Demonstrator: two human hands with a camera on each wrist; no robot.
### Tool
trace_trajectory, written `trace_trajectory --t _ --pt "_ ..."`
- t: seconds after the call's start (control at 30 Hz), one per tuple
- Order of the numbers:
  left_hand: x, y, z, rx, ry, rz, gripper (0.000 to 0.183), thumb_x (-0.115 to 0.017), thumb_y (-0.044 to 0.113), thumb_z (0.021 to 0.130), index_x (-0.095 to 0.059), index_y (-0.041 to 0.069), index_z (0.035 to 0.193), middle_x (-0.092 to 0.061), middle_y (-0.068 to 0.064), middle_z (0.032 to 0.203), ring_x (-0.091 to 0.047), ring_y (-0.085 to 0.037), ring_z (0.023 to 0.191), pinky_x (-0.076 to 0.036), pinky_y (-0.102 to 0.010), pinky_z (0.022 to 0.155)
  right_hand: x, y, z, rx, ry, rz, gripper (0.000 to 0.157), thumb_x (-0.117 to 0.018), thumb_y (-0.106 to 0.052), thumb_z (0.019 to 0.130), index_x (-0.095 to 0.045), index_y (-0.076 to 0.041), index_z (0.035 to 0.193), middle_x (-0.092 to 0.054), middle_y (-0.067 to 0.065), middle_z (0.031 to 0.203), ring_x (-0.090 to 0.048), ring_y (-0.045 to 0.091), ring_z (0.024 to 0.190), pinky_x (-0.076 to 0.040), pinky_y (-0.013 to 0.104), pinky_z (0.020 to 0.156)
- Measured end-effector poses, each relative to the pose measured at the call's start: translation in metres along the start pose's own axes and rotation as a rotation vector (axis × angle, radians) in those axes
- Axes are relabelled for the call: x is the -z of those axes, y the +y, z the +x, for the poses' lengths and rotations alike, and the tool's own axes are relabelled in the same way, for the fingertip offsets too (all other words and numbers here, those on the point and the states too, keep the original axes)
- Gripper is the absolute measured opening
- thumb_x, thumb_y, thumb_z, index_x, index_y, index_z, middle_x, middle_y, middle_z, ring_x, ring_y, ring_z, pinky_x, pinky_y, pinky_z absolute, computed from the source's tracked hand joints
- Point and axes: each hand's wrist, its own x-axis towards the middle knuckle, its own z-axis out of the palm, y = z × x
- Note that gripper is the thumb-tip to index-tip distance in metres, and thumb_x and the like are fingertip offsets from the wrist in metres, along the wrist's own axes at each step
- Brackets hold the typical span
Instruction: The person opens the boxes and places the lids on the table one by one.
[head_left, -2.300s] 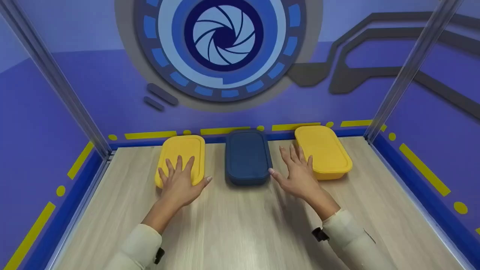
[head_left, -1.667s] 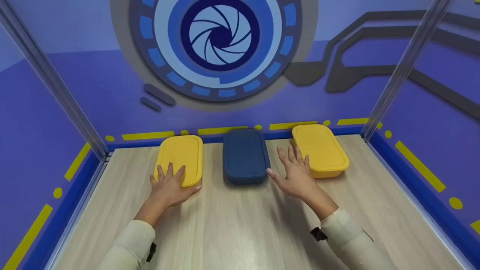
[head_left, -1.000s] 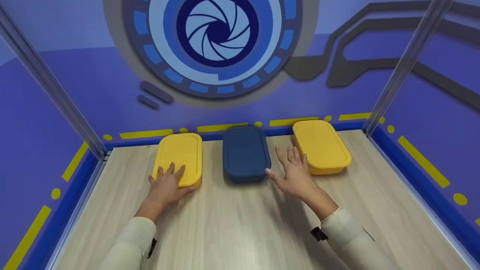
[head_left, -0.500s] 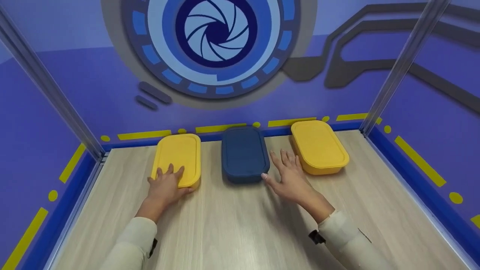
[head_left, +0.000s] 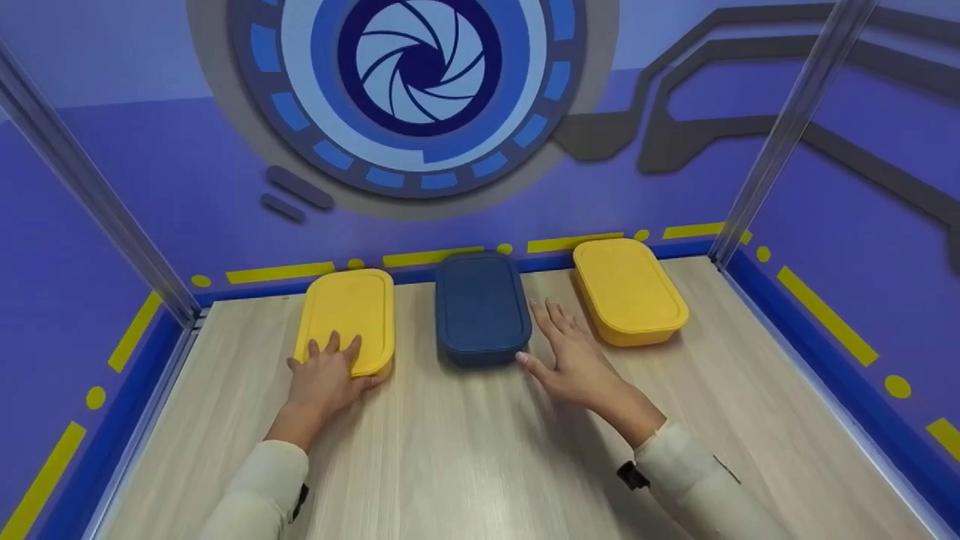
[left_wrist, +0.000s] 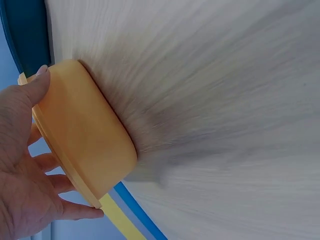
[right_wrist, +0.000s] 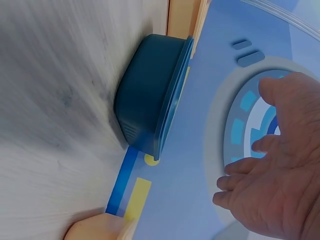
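Observation:
Three lidded lunch boxes stand in a row at the back of the wooden table. My left hand [head_left: 322, 382] grips the near end of the left yellow lunch box [head_left: 352, 300], thumb at its front wall and other fingers spread over the lid. In the left wrist view, thumb and little finger reach opposite edges of that yellow lunch box [left_wrist: 85, 135]. My right hand [head_left: 577, 371] hovers with extended fingers beside the near right corner of the dark blue lunch box [head_left: 482, 304]; the right wrist view shows it apart from that box [right_wrist: 145, 85]. The right yellow lunch box [head_left: 630, 289] sits beyond it.
A printed back wall [head_left: 247, 240] stands close behind the boxes. Side walls with metal corner posts [head_left: 787, 127] enclose the wooden tabletop [head_left: 442, 450] left and right. Bare wood lies between the boxes and in front of them.
My left hand has drawn back from over the yellow lid and its thumb has come to the front wall. My right hand has shifted left, away from the right yellow box. The boxes stay put.

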Motion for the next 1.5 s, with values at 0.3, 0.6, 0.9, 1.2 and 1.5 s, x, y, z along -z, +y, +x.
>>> trace_trajectory --t 0.3,0.6,0.9,1.2,1.5 --pt "-0.002 0.009 -0.014 -0.036 0.038 0.024 0.084 -0.062 0.066 0.086 -0.042 0.018 0.152 -0.037 -0.027 0.156 -0.036 -0.063 0.135 -0.028 -0.084 0.097 -0.008 -0.005 -0.004 -0.004 -0.044 0.045 0.085 -0.053 -0.062 0.094 -0.005 -0.036 0.160 -0.009 0.007 0.169 -0.012 0.034 0.156 -0.017 0.062 0.121" --pt "-0.005 0.022 -0.037 -0.044 -0.005 0.075 0.082 -0.057 0.066 0.089 -0.038 0.019 0.154 -0.036 -0.028 0.156 -0.036 -0.063 0.136 -0.030 -0.083 0.095 -0.016 -0.021 -0.018 0.089 -0.165 0.051 0.079 -0.051 -0.064 0.095 -0.021 -0.030 0.159 -0.009 0.002 0.170 -0.024 0.025 0.154 -0.033 0.049 0.118" --pt "-0.007 0.030 -0.050 -0.043 0.002 0.088 0.081 -0.058 0.065 0.089 -0.040 0.018 0.153 -0.038 -0.028 0.155 -0.037 -0.063 0.135 -0.032 -0.084 0.093 -0.021 -0.036 -0.023 0.191 -0.311 0.134 0.070 -0.046 -0.063 0.097 -0.027 -0.031 0.157 -0.025 0.001 0.166 -0.032 0.021 0.151 -0.036 0.049 0.117" --pt "-0.005 0.046 -0.065 -0.039 -0.006 0.120 0.080 -0.059 0.065 0.088 -0.041 0.019 0.152 -0.041 -0.028 0.153 -0.043 -0.061 0.132 -0.037 -0.081 0.091 -0.048 -0.040 -0.015 0.193 -0.420 0.193 0.075 -0.047 -0.062 0.098 -0.029 -0.019 0.157 -0.031 0.004 0.163 -0.033 0.019 0.150 -0.031 0.046 0.120" --pt "-0.004 0.060 -0.079 -0.026 0.013 0.116 0.080 -0.066 0.062 0.085 -0.047 0.018 0.149 -0.045 -0.027 0.150 -0.045 -0.060 0.130 -0.038 -0.081 0.089 -0.079 -0.053 -0.001 0.147 -0.541 0.175 0.083 -0.050 -0.063 0.096 -0.024 -0.015 0.159 -0.022 0.009 0.167 -0.018 0.023 0.156 -0.021 0.046 0.124"
